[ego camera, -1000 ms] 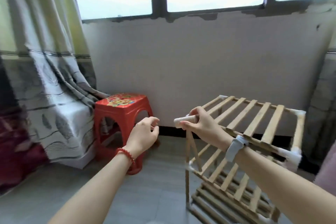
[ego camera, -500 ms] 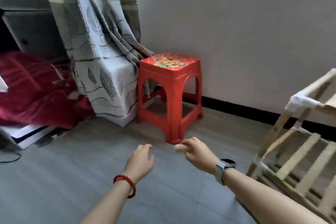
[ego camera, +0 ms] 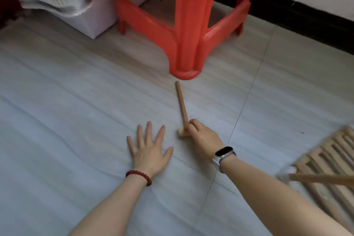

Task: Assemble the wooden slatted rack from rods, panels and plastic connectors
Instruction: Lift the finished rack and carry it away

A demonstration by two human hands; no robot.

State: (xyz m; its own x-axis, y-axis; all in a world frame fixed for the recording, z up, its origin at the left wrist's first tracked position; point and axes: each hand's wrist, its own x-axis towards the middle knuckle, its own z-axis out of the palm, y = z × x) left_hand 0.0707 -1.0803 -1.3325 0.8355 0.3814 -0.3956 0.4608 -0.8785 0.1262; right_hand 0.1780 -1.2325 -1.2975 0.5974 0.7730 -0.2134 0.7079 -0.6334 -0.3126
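Since half a second ago the person has dropped low: both hands are now down at the floor (ego camera: 57, 101) in front of the red stool (ego camera: 183, 25), and the rack (ego camera: 329, 161) is sliding off to the stool's near right, only a blurred corner of slats showing.

Right hand (ego camera: 201, 136) is curling its fingers round a pale plastic connector (ego camera: 182, 134) and meeting the near end of a wooden rod (ego camera: 181, 103). The rod is lying flat on the floor, far end pointing at the stool's nearest leg, just short of it. Whether the rod is already seated in the connector, cannot tell.

Left hand (ego camera: 149, 149) is lying spread, fingers straight, palm on the floor, nearer than the stool and left of the rod, gripping nothing.

Judging handling: rod looks light, stiff, smooth, and round enough to roll on the tile. Best taken near the connector end, where a grip is controlling both pieces; the joint is likely needing a firm straight push.
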